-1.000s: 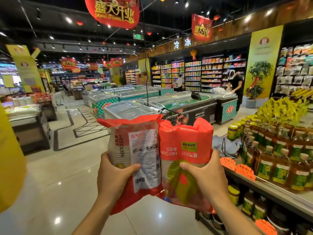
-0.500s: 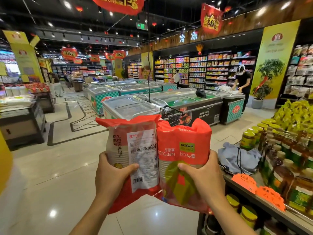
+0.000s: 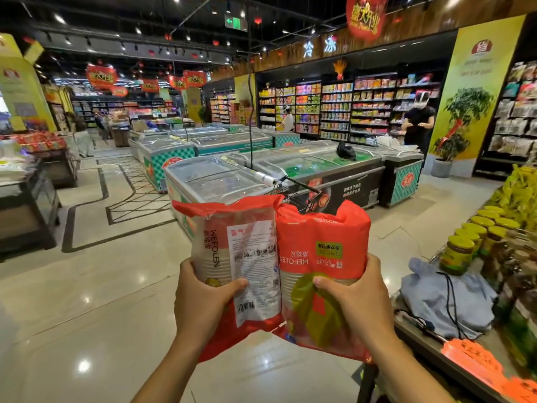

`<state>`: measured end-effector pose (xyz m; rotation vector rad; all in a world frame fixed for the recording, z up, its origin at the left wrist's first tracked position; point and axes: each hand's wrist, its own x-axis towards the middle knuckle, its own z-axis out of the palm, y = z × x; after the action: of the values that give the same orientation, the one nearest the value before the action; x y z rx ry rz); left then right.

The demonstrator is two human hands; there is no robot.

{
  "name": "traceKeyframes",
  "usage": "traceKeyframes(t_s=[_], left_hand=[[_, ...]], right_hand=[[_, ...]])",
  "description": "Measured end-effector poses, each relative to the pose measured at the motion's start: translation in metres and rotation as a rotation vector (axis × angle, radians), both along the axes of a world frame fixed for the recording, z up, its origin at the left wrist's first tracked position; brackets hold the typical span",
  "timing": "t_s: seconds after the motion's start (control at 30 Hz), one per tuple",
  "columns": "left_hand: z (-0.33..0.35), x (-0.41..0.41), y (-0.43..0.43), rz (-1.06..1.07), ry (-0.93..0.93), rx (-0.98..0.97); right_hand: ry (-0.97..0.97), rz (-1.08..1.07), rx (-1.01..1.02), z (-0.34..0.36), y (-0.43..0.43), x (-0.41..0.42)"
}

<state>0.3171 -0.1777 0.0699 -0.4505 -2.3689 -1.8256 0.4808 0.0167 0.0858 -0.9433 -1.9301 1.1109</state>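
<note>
Between both hands (image 3: 203,301) (image 3: 359,301), two vertical packs (image 3: 232,242) (image 3: 319,237)

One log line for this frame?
left hand: grips left pack | right hand: grips right pack | packs: side by side, touching, off shelf
</note>
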Motion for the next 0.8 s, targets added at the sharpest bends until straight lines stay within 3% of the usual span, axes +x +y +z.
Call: traceKeyframes(t_s=[0.8], left_hand=[[0.001, -0.232, 0.227, 0.183, -0.004, -0.023]], right_hand=[[0.017, 0.226, -0.082, -0.021, 0.266, -0.281]])
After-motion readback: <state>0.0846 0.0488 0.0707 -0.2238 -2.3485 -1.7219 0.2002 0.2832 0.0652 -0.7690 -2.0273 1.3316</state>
